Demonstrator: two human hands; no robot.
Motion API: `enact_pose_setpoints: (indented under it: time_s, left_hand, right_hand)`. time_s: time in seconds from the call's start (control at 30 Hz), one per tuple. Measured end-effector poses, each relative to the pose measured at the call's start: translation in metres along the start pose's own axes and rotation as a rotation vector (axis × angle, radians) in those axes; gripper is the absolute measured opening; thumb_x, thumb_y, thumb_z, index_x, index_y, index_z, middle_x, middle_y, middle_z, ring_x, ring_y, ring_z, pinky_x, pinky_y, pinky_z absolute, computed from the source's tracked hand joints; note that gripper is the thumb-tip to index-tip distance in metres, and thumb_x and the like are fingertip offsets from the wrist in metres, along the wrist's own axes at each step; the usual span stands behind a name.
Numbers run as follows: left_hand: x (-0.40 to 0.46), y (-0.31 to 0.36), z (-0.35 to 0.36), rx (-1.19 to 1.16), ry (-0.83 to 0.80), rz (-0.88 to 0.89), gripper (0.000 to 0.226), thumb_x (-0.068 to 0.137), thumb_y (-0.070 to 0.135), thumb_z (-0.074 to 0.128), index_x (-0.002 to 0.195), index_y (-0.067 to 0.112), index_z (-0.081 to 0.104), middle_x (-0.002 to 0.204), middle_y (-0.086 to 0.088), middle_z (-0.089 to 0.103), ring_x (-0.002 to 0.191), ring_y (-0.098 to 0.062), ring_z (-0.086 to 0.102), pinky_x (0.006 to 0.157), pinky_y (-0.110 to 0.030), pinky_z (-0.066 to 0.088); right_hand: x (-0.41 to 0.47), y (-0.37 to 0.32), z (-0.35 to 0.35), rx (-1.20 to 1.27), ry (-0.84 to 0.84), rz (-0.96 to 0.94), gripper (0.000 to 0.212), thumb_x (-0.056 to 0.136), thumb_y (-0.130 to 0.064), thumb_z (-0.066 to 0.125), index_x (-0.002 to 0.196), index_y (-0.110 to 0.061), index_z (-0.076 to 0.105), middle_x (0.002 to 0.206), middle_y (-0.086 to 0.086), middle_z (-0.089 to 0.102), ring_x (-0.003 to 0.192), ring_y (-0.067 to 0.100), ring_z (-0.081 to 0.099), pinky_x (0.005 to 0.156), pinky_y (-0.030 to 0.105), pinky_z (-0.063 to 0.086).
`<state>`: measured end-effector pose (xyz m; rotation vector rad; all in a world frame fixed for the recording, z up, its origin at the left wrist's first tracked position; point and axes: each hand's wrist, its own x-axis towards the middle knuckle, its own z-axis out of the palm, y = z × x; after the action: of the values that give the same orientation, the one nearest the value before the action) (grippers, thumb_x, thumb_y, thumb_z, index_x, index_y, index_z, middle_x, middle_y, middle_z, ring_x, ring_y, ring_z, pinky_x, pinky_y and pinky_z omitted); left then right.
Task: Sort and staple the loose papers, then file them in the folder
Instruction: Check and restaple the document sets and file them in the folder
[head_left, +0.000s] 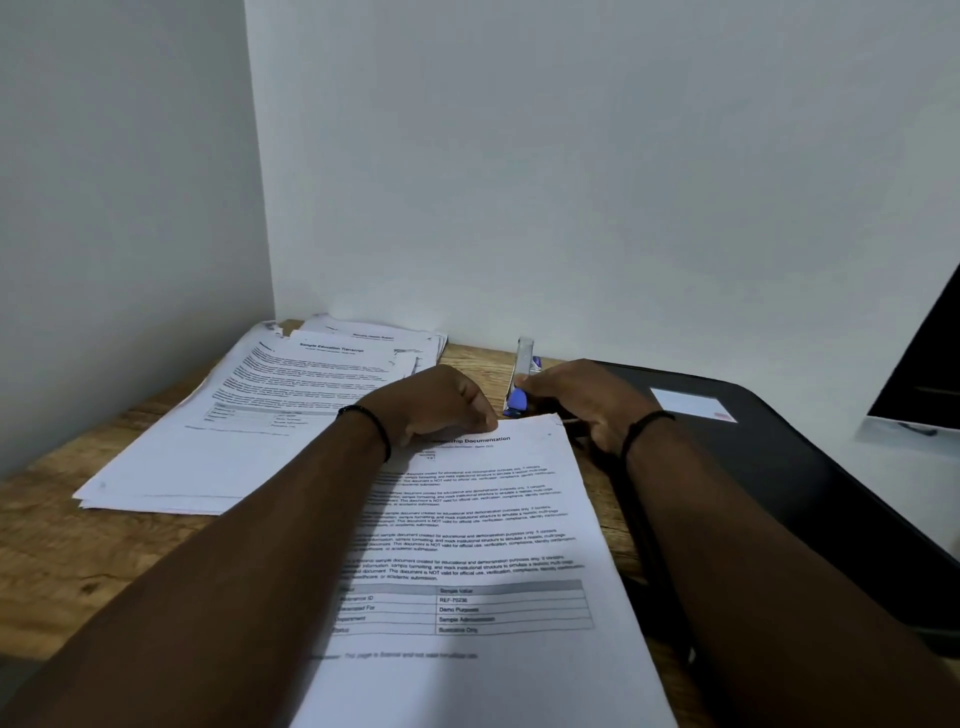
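A printed document set (488, 525) lies on the wooden table in front of me. My left hand (436, 408) has its fingers curled on the set's top edge, pinching it near the heading. My right hand (582, 400) grips a blue and silver stapler (521, 384) just beyond the set's top right corner; the stapler's top arm stands raised. A black folder (779, 467) with a white label lies flat at the right. More loose papers (291, 410) are stacked at the left, up to the wall.
The wooden table (78, 545) stands in a corner of two white walls. A dark panel (924, 374) and a white surface sit at the far right edge. Both of my wrists wear thin black bands.
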<state>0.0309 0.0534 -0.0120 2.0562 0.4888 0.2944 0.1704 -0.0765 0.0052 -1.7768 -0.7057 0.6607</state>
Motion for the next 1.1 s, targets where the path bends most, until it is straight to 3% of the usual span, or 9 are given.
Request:
enact_pose_setpoints:
  time_s: [0.1,0.2,0.4,0.57,0.7,0.8,0.93,1.03,1.1]
  left_hand:
    - [0.005,-0.005,0.002,0.016,0.040,0.013,0.011,0.084,0.006,0.076,0.083,0.011,0.066,0.057,0.004,0.060,0.043,-0.002,0.047,0.046,-0.011,0.037]
    - [0.009,-0.011,0.004,0.004,0.097,0.024,0.019,0.079,0.011,0.082,0.087,0.016,0.065,0.077,-0.005,0.066,0.064,-0.016,0.054,0.062,-0.024,0.044]
    - [0.009,-0.011,0.003,0.055,0.118,0.010,0.026,0.081,0.016,0.080,0.101,0.019,0.065,0.073,-0.001,0.062,0.054,-0.014,0.046,0.051,-0.020,0.036]
    - [0.010,-0.010,0.003,0.038,0.121,0.019,0.026,0.083,0.016,0.080,0.104,0.015,0.065,0.068,0.002,0.057,0.035,-0.003,0.040,0.038,-0.011,0.029]
    - [0.010,-0.011,0.002,-0.008,0.088,-0.014,0.021,0.087,0.009,0.073,0.104,0.016,0.063,0.072,-0.003,0.060,0.050,-0.010,0.046,0.047,-0.017,0.036]
    - [0.010,-0.008,0.002,-0.036,0.098,-0.021,0.003,0.094,0.015,0.066,0.094,0.011,0.065,0.071,-0.003,0.057,0.060,-0.013,0.044,0.054,-0.021,0.037]
    - [0.006,-0.001,0.001,-0.005,0.065,-0.021,0.047,0.100,0.044,0.054,0.081,0.003,0.066,0.062,0.001,0.052,0.057,-0.013,0.042,0.061,-0.025,0.036]
    - [0.003,-0.001,0.002,0.008,0.043,0.010,0.040,0.094,0.039,0.066,0.078,0.003,0.060,0.055,0.002,0.036,0.051,-0.012,0.028,0.054,-0.025,0.027]
    - [0.004,-0.003,0.002,-0.025,0.072,0.029,0.036,0.091,0.030,0.071,0.073,0.001,0.062,0.051,0.004,0.039,0.047,-0.009,0.030,0.052,-0.022,0.029]
  right_hand:
    - [0.000,0.001,0.001,0.006,-0.021,0.002,0.031,0.086,-0.022,0.077,0.100,0.005,0.074,0.097,0.022,0.074,0.078,0.028,0.066,0.078,0.037,0.054]
    - [-0.003,0.000,0.003,-0.006,-0.034,0.012,0.029,0.084,-0.019,0.079,0.098,0.006,0.074,0.098,0.025,0.073,0.081,0.031,0.065,0.085,0.042,0.054]
    - [-0.005,-0.003,0.004,-0.071,-0.081,0.051,0.020,0.085,-0.017,0.078,0.095,-0.001,0.075,0.092,0.015,0.076,0.066,0.021,0.067,0.071,0.031,0.055]
    - [-0.003,-0.003,0.006,-0.168,-0.082,0.073,0.020,0.082,-0.018,0.080,0.091,-0.001,0.075,0.101,0.018,0.074,0.084,0.027,0.066,0.089,0.040,0.054]
    - [-0.002,-0.003,0.008,-0.217,-0.087,0.077,0.026,0.080,-0.023,0.082,0.093,-0.002,0.075,0.101,0.017,0.075,0.089,0.031,0.069,0.088,0.041,0.054]
    - [0.002,0.000,0.008,-0.297,-0.091,0.026,0.028,0.079,-0.029,0.083,0.076,-0.008,0.065,0.084,0.016,0.067,0.076,0.026,0.057,0.072,0.036,0.044]
    - [-0.001,-0.005,0.009,-0.502,-0.128,-0.043,0.034,0.089,-0.036,0.072,0.079,-0.011,0.052,0.080,0.011,0.043,0.075,0.021,0.036,0.071,0.032,0.026]
    - [-0.003,-0.008,0.013,-0.642,-0.142,-0.077,0.031,0.095,-0.034,0.062,0.083,-0.005,0.060,0.085,0.012,0.045,0.076,0.021,0.038,0.071,0.031,0.028]
    - [0.001,-0.007,0.021,-0.723,-0.121,-0.080,0.035,0.096,-0.035,0.058,0.083,-0.003,0.062,0.079,0.007,0.051,0.070,0.017,0.042,0.063,0.027,0.033]
